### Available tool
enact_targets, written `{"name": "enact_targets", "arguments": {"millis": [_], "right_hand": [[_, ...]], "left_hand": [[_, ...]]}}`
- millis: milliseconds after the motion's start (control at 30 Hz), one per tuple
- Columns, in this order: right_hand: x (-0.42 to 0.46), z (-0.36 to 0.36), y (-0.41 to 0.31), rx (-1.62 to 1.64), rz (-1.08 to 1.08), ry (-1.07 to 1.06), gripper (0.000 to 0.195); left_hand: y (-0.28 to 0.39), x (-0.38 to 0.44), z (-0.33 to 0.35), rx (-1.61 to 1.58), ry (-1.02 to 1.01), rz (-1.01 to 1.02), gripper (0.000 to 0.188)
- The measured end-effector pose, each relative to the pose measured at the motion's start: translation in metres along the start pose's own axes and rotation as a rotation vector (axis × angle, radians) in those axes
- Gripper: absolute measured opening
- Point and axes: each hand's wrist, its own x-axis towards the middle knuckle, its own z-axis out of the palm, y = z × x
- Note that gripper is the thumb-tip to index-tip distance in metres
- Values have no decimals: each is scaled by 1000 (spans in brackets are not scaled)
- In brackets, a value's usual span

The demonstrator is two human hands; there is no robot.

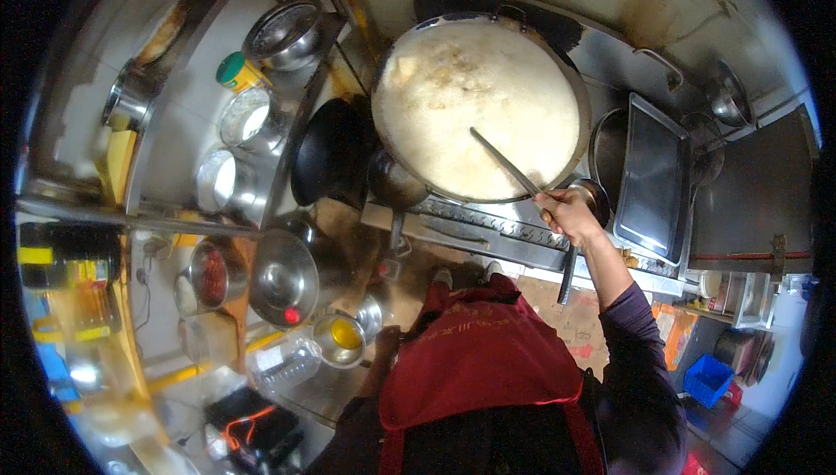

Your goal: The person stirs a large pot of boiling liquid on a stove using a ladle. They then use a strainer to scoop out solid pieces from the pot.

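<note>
My right hand (565,212) grips a long metal rod-like handle (503,158) at the rim of a very large round pot (583,129). The handle slants over the pot, and its far part goes into pale, foamy liquid (483,96); whatever is at its lower end is hidden. Brownish lumps show through the foam near the pot's far side. My left hand (388,340) hangs low beside my red apron (483,364), in shadow. It is near a metal pot (338,343) holding yellow liquid, and its fingers are not clear.
A black wok (330,152) and a dark pan (396,178) stand left of the large pot. Rectangular metal trays (653,178) lean at its right. A dark handle (567,279) juts past the stove's front edge. Metal bowls (284,279) and tins (245,116) line the left.
</note>
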Motion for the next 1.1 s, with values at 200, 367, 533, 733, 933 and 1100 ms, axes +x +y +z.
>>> {"name": "enact_targets", "arguments": {"millis": [200, 367, 533, 733, 933, 1100], "right_hand": [[33, 38, 13, 153, -56, 35, 24], [54, 64, 4, 339, -69, 73, 22], [67, 77, -15, 421, -41, 88, 24], [75, 68, -42, 605, 5, 9, 23], [34, 26, -59, 561, -18, -64, 23], [-19, -35, -51, 95, -235, 90, 18]], "left_hand": [[2, -3, 4, 81, -151, -68, 8], [6, -16, -3, 69, -70, -17, 10], [8, -27, 0, -205, -161, -255, 16], [29, -30, -9, -913, -52, -769, 24], [3, -21, 0, 11, -19, 16, 11], [28, 8, -32, -71, -85, 19, 14]]}}
